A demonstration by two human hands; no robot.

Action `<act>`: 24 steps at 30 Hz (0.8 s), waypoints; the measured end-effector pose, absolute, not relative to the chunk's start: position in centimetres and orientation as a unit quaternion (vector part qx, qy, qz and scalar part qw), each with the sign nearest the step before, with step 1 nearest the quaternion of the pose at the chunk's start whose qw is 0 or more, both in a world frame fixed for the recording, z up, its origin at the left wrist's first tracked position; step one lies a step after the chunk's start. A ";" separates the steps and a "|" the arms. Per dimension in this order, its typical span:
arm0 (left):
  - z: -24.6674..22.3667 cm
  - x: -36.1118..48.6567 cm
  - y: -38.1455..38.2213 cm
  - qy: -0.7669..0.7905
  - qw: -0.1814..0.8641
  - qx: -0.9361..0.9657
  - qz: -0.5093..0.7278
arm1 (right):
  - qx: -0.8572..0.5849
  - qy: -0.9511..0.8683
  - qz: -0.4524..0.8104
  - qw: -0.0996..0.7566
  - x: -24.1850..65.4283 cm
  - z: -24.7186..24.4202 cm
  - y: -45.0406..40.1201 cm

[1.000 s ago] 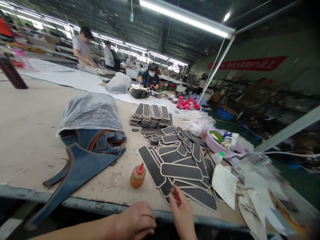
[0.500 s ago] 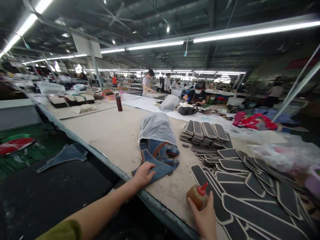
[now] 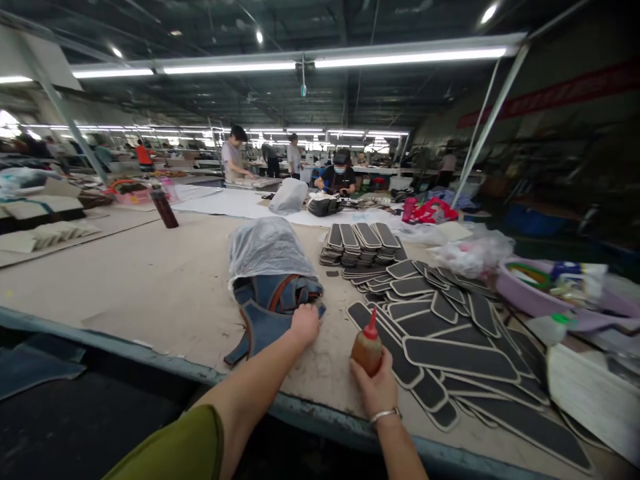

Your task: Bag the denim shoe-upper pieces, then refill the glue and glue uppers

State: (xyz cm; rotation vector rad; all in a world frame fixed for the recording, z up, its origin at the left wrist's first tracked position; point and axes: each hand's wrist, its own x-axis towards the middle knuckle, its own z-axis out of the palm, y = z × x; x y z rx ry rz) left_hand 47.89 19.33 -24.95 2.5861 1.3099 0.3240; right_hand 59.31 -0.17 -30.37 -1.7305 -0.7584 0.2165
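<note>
Beige tabletop (image 3: 150, 270), right fingers (image 3: 387, 361) curled around red-tipped bottle (image 3: 367, 351)

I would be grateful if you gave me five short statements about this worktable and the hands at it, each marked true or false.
1. The right hand holds the bottle. True.
2. The bottle's cap is green. False: it is red.
3. The left hand is at the blue pieces. True.
4. The bag covers the bottle. False: it partly covers the blue pieces.
5. The basin is to the left of the bottle. False: it is to the right, beyond loose dark panels.
</note>
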 end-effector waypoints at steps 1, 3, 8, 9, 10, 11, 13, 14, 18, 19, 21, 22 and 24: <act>-24.9 48.0 19.7 0.457 0.122 0.874 0.113 | -0.728 -0.322 0.101 0.596 59.3 -30.0 -0.2; -24.6 47.8 20.4 0.476 0.150 0.857 0.128 | -0.703 -0.317 0.119 0.626 59.3 -29.3 -0.2; -23.4 45.3 22.2 0.495 0.266 0.810 0.167 | -0.678 -0.276 0.135 0.668 58.7 -27.1 -0.4; -23.1 44.5 22.6 0.496 0.296 0.798 0.172 | -0.677 -0.267 0.133 0.673 58.5 -26.6 -0.5; -22.8 43.7 22.9 0.498 0.325 0.785 0.176 | -0.676 -0.261 0.132 0.676 58.3 -26.3 -0.6; -22.4 42.8 23.1 0.498 0.354 0.771 0.180 | -0.674 -0.258 0.131 0.679 58.1 -25.9 -0.8; -21.5 41.1 23.1 0.493 0.408 0.744 0.189 | -0.669 -0.257 0.133 0.685 57.7 -25.6 -1.0; -21.0 40.2 22.8 0.486 0.434 0.733 0.194 | -0.664 -0.256 0.137 0.689 57.6 -25.5 -1.2; -18.5 36.3 19.7 0.420 0.533 0.703 0.213 | -0.618 -0.241 0.205 0.720 57.7 -26.3 -1.7; -18.0 35.2 18.5 0.399 0.554 0.698 0.216 | -0.601 -0.233 0.228 0.730 57.7 -26.6 -1.9; -17.4 32.6 15.7 0.359 0.605 0.672 0.232 | -0.558 -0.224 0.259 0.756 57.6 -27.0 -2.5; -17.3 31.3 14.2 0.341 0.638 0.647 0.241 | -0.537 -0.219 0.266 0.770 57.4 -27.1 -2.9; -17.4 28.5 11.1 0.307 0.704 0.583 0.265 | -0.496 -0.204 0.274 0.798 56.3 -27.0 -4.3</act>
